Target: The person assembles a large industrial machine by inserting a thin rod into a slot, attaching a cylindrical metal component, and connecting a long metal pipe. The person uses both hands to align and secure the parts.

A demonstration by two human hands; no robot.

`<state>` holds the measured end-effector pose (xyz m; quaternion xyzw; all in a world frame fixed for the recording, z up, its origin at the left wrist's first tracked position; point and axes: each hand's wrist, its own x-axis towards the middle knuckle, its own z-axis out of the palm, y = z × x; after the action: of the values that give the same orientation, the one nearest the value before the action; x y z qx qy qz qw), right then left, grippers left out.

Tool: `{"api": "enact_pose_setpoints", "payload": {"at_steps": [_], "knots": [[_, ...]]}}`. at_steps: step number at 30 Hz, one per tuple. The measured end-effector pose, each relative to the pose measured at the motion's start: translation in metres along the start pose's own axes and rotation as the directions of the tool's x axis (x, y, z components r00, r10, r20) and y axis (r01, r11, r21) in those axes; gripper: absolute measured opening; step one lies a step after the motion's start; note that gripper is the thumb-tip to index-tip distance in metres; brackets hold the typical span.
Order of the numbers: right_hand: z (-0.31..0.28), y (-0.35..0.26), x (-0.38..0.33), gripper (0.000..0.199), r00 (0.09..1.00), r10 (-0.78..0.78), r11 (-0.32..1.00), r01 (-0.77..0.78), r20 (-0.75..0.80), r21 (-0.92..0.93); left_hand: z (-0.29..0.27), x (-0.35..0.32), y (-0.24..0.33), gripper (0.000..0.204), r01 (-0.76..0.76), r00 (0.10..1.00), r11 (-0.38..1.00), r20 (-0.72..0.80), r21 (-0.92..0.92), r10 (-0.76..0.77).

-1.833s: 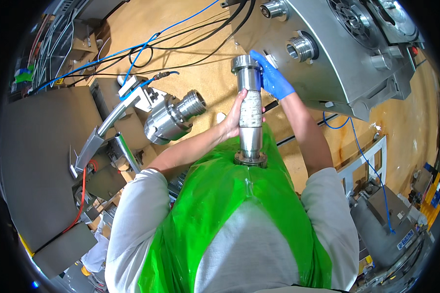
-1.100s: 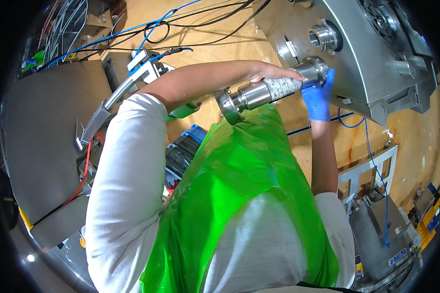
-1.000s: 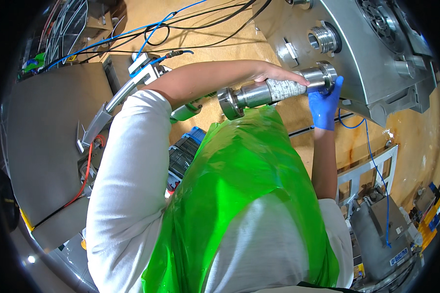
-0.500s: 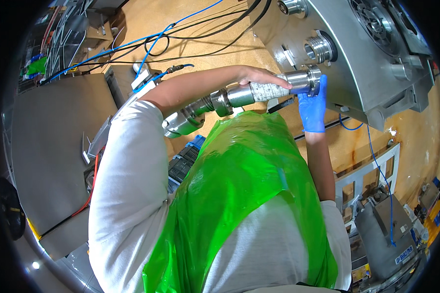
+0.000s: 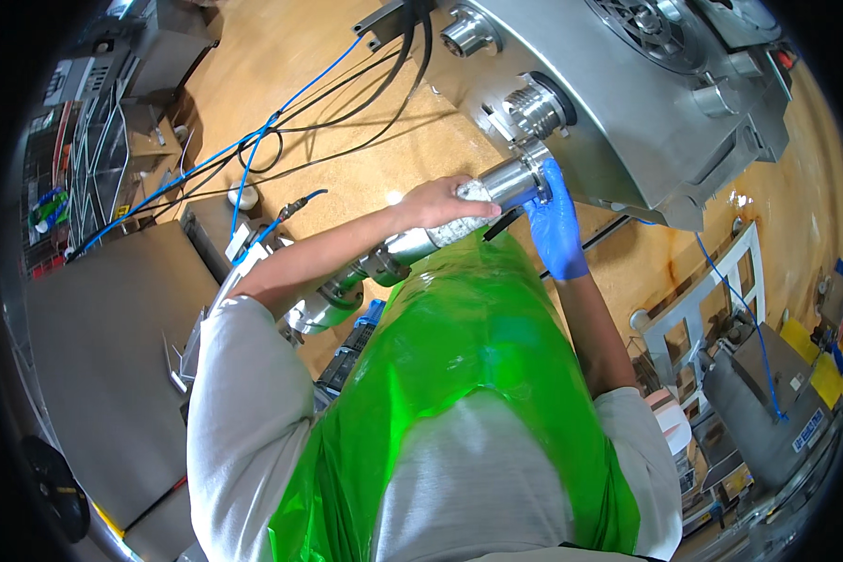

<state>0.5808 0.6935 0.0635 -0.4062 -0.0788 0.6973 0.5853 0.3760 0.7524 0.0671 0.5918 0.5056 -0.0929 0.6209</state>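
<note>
A long stainless steel pipe assembly (image 5: 510,184) slants across in front of me, its flanged end up at the right beside a threaded port (image 5: 536,110) on a steel machine. Whether flange and port touch, I cannot tell. My bare left hand (image 5: 440,203) is closed over the pipe at a white textured wrap (image 5: 464,225). In a blue glove, my right hand (image 5: 557,229) cups the flanged end from below and the right; part of its grip is hidden behind the pipe. A dark rod-like piece (image 5: 504,223) shows just under the pipe.
The steel machine (image 5: 618,122) fills the upper right, with a second round fitting (image 5: 468,33). Black and blue cables (image 5: 276,117) cross the tan floor. A large steel cabinet (image 5: 112,318) stands at left, a dark crate (image 5: 347,351) below the pipe. A pale frame (image 5: 712,290) lies right.
The view has shifted, and the machine sits further left in it. The pipe slants more steeply, its flanged end closer to the threaded port. Both hands have stayed on it.
</note>
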Motion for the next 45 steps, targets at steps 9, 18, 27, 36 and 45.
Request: {"api": "enact_pose_setpoints", "payload": {"at_steps": [9, 18, 27, 36, 45], "knots": [[0.018, -0.014, 0.013, 0.053, 0.998, 0.037, 0.999, -0.035, -0.058, 0.025, -0.003, -0.026, 0.008, 0.085, -0.08, 0.987, 0.985, -0.154, -0.153, 0.057], [0.023, -0.023, 0.009, 0.064, 0.999, 0.019, 0.999, -0.02, -0.032, -0.029, 0.002, -0.038, 0.026, 0.074, -0.082, 0.965, 0.99, -0.256, -0.114, 0.05], [0.005, -0.018, 0.05, 0.049, 0.984, 0.164, 0.971, -0.149, 0.064, -0.187, -0.006, -0.024, 0.029, 0.082, 0.128, 0.94, 0.991, -0.323, 0.05, -0.105], [0.017, -0.021, 0.046, 0.051, 0.985, 0.172, 0.972, -0.172, -0.015, -0.161, -0.033, -0.017, 0.003, 0.073, -0.038, 0.998, 0.841, 0.014, -0.539, 0.054], [0.01, -0.005, 0.063, 0.049, 0.987, 0.106, 0.994, -0.11, 0.12, 0.029, -0.044, 0.003, -0.03, 0.088, 0.255, 0.937, 0.722, 0.348, -0.643, -0.02]]}}
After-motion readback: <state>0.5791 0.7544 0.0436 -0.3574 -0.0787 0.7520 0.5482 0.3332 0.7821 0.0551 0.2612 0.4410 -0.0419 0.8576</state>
